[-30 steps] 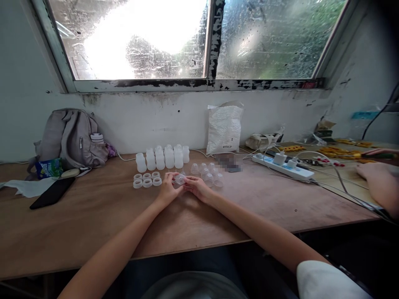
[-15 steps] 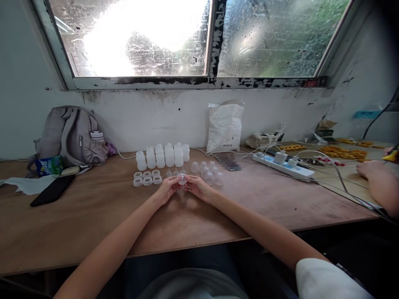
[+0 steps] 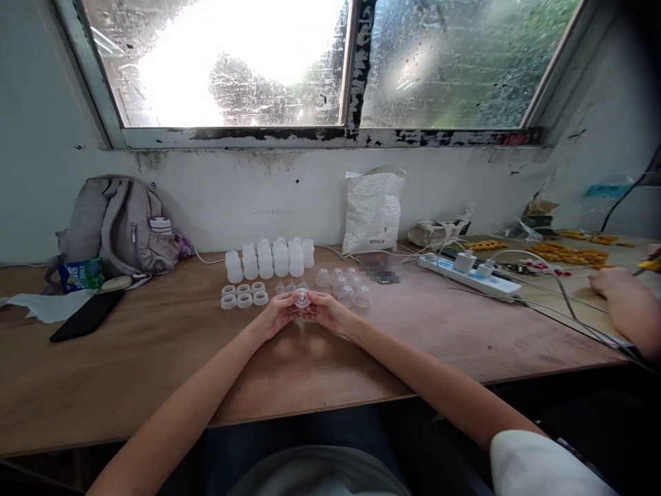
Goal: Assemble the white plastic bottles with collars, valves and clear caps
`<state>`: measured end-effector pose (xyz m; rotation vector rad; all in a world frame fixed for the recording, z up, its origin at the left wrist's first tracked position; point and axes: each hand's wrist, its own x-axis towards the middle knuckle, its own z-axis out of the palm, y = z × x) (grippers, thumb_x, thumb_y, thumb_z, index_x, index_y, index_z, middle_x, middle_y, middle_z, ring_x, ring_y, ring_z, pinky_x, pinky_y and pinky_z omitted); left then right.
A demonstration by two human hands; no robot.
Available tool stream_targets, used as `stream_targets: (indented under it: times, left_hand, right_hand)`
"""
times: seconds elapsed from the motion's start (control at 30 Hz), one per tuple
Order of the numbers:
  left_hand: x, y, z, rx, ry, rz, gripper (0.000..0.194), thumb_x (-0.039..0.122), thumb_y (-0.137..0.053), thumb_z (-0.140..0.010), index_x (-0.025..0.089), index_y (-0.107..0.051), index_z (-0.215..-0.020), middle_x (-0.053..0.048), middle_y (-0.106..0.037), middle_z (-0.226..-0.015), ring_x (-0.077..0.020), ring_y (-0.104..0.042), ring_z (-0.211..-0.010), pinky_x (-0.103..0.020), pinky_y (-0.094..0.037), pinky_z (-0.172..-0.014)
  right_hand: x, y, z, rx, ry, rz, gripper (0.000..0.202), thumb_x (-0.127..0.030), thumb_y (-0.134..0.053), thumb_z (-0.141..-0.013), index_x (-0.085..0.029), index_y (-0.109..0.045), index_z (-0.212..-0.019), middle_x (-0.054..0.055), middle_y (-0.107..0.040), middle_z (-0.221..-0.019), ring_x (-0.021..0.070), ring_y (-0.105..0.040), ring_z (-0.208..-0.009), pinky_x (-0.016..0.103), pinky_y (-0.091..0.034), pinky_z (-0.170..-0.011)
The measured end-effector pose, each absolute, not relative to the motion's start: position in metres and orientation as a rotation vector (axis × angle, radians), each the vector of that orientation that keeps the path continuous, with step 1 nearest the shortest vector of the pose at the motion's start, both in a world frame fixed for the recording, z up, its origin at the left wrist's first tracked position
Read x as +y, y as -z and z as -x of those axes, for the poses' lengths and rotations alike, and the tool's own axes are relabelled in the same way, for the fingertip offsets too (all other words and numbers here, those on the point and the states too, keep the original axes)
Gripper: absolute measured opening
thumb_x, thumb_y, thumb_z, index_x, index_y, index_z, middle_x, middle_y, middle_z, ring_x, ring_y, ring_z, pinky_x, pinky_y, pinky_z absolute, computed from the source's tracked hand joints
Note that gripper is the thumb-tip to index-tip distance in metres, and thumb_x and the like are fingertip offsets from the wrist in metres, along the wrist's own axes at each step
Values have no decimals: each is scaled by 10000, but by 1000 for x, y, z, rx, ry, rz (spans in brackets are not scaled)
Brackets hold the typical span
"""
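My left hand [image 3: 279, 314] and my right hand [image 3: 326, 312] meet at the middle of the wooden table [image 3: 155, 365], both pinching one small clear silicone teat [image 3: 302, 298] between their fingertips. Just behind the hands stand two small clear funnels [image 3: 285, 286]. Three white screw rings [image 3: 244, 295] lie to the left of the hands. A cluster of clear dome caps [image 3: 345, 286] sits to the right. Several small white bottles [image 3: 268, 260] stand in rows farther back.
A grey backpack [image 3: 116, 224] leans on the wall at the left, with a black phone [image 3: 87, 316] and tissue in front. A white plastic bag [image 3: 372, 210], a power strip [image 3: 467, 273] with cables, and another person's hand [image 3: 622, 296] are at the right.
The clear teat has been turned between my fingertips and held slightly lower and nearer to me. The hands themselves have barely shifted. The other person's hand at the right moved a little.
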<state>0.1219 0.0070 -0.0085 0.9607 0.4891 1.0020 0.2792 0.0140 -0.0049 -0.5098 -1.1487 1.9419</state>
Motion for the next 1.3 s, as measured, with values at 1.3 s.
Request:
stream_targets:
  times: [1.3]
  left_hand:
    - [7, 11, -122, 606, -1080, -1103, 265, 322, -676, -644, 126, -596, -804, -38, -620, -778, -126, -584, -698, -237, -445, -655]
  right_hand:
    - [17, 8, -283, -1185, -1857, 548, 148, -261, -642, -691, -143, -578, -754, 10, -584, -704, 95, -520, -634, 233, -395, -601]
